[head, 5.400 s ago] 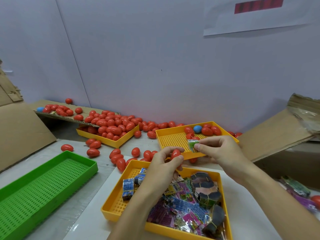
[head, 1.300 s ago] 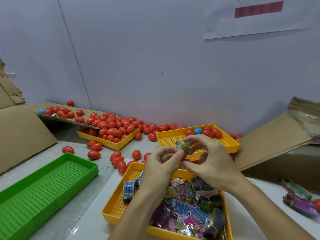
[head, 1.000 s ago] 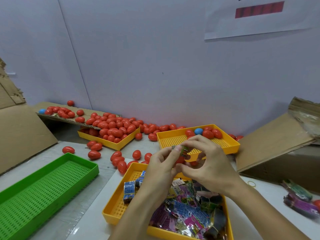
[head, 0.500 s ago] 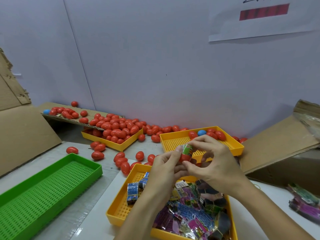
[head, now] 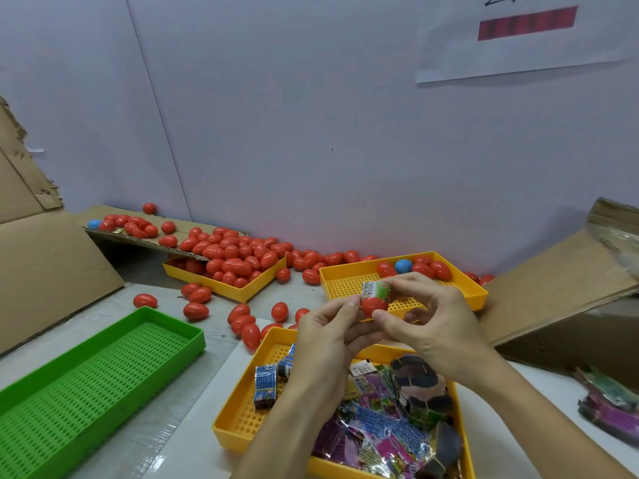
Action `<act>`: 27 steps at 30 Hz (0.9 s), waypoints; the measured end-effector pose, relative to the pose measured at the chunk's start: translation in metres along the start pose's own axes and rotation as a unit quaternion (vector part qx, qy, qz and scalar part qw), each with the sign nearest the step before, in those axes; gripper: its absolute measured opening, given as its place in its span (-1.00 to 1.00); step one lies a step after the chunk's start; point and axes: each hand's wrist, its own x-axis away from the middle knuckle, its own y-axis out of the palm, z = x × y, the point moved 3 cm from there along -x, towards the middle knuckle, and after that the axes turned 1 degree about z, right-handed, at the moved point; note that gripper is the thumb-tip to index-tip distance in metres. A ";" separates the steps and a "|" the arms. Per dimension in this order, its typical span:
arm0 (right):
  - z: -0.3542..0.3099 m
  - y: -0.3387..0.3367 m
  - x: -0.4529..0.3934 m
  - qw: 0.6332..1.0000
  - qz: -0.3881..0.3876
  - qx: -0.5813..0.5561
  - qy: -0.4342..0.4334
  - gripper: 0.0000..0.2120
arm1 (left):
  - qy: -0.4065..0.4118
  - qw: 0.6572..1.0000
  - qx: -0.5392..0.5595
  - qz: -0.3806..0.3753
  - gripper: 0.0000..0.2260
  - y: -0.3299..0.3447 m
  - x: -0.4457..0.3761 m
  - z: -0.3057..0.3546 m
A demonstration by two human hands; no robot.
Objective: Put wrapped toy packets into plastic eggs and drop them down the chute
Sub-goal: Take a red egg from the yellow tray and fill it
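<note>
Both hands share the grip at frame centre: the left hand [head: 325, 335] pinches the red egg half [head: 374, 305] from 9 o'clock, and the right hand [head: 428, 323] curls round it from 3 o'clock, fingers over the folded toy packet [head: 376, 290] standing out of its top. Nearest, at 6 o'clock, a yellow tray [head: 235, 406] on the bench [head: 214, 326] holds loose wrapped packets. At 8 o'clock lies a green tray [head: 103, 371]. Beyond the hands, at 1 o'clock, another yellow tray [head: 349, 285] holds a few eggs. At 11 o'clock, a cardboard chute [head: 135, 236] feeds a tray heaped with red eggs [head: 231, 261].
</note>
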 end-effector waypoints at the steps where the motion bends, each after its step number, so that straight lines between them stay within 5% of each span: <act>1: 0.000 0.000 0.000 1.000 -0.001 -0.006 0.002 -0.74 | 0.003 1.000 -0.004 0.001 -0.80 0.000 0.000 0.000; 18: 0.009 0.005 0.001 0.994 -0.020 0.099 -0.035 -0.65 | -0.016 0.990 -0.130 -0.044 -0.65 -0.003 -0.002 -0.006; 27: 0.005 0.007 0.001 0.991 -0.050 0.104 -0.066 -0.62 | -0.056 0.994 -0.070 -0.061 -0.71 0.003 0.000 -0.007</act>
